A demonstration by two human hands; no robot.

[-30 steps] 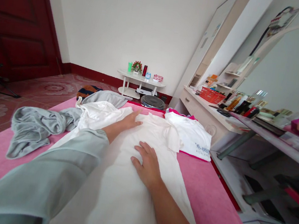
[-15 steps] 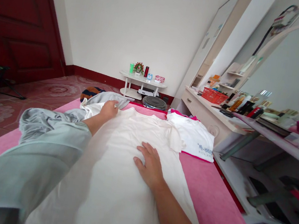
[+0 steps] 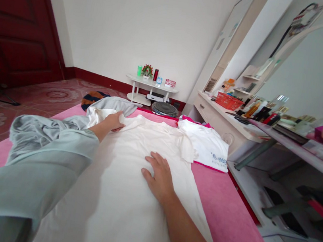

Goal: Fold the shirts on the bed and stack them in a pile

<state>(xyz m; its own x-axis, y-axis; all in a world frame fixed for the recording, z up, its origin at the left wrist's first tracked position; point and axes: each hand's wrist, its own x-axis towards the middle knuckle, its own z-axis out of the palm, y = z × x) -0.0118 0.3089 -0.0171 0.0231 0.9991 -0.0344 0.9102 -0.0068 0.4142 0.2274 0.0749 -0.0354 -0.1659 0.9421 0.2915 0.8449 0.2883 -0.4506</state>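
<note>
A cream T-shirt [image 3: 129,180] lies spread out flat on the pink bed cover [image 3: 225,222]. My left hand [image 3: 112,121] reaches far forward and is closed on the shirt's left shoulder and sleeve, where the cloth is bunched. My right hand [image 3: 158,174] lies open, fingers flat, pressing on the middle of the shirt. A pale green sleeve covers my left arm.
A grey garment [image 3: 32,131] lies crumpled left of the shirt. A folded white shirt with blue print [image 3: 206,145] sits at the far right of the bed. A dressing table [image 3: 230,122] with bottles and a red basket stands to the right; a small white side table [image 3: 152,89] stands by the wall.
My left hand moved from the shirt's collar out to the left shoulder and closed on the cloth there. My right hand stayed flat on the shirt's middle.
</note>
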